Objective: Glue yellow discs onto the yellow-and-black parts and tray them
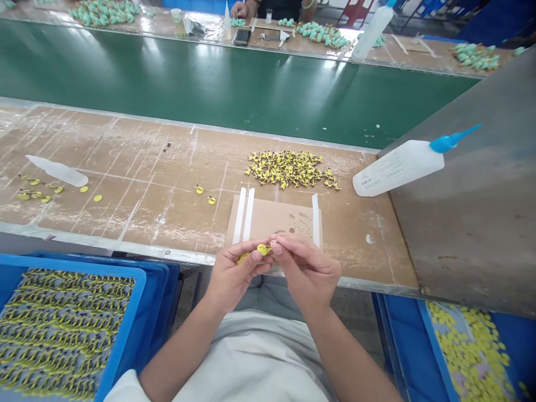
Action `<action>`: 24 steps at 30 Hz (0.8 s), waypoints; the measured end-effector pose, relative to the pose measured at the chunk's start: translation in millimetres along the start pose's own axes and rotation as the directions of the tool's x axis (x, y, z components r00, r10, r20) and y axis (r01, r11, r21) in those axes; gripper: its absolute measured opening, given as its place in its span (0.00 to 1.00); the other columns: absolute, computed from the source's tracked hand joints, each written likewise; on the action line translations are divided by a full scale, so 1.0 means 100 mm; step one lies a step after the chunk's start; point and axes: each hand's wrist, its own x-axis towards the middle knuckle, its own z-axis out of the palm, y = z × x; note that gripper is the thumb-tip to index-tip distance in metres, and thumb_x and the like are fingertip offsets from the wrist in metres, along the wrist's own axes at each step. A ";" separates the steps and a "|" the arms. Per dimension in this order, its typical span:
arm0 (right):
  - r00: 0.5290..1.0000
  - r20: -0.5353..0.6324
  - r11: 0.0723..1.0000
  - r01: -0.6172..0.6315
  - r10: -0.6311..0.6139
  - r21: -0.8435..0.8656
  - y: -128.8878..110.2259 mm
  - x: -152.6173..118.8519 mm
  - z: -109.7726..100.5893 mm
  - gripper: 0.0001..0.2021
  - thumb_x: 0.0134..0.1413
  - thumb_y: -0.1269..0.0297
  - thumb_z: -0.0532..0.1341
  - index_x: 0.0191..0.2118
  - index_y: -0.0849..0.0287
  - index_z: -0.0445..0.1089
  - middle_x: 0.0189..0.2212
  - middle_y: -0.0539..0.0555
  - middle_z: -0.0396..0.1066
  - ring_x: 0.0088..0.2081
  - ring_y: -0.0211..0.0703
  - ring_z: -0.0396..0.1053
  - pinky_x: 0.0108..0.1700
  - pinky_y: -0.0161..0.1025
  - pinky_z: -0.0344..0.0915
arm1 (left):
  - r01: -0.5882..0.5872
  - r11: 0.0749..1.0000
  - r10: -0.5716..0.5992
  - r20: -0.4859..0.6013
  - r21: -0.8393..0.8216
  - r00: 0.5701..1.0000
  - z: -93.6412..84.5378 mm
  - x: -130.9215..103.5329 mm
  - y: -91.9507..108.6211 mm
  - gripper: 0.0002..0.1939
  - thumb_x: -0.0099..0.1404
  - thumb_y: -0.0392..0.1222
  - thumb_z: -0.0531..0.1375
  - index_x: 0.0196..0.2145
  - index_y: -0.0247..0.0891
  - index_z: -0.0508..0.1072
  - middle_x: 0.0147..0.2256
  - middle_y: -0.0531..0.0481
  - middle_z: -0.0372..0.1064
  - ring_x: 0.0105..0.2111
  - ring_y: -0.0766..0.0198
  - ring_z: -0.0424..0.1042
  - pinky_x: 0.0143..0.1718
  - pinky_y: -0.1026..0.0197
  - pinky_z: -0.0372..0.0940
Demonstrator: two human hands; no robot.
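My left hand is closed, pinching a small round yellow disc between thumb and fingers. Another yellow piece shows among its fingers. Against the disc's right side my right hand presses its thumb and forefinger together; what they grip is too small and covered to make out. Both hands meet above the front edge of a cardboard sheet with white tape strips. Just behind the sheet lies a heap of tiny yellow-and-dark pieces.
A white squeeze bottle with a blue nozzle leans by a metal panel. Yellow discs lie scattered leftward. Blue trays hold rows of yellow pieces at left and loose yellow discs at right. Beyond a green belt, a person's hand shows.
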 end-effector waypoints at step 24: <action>0.994 0.023 0.993 0.106 -0.105 -0.044 0.06 0.00 -0.01 0.15 0.49 0.78 0.66 0.39 0.50 0.78 0.35 0.51 0.78 0.37 0.43 0.76 0.41 0.43 0.75 | 0.000 0.999 0.002 0.053 -0.045 0.999 -0.01 0.00 -0.01 0.10 0.59 0.36 0.67 0.40 0.39 0.81 0.36 0.49 0.80 0.33 0.70 0.78 0.37 0.73 0.72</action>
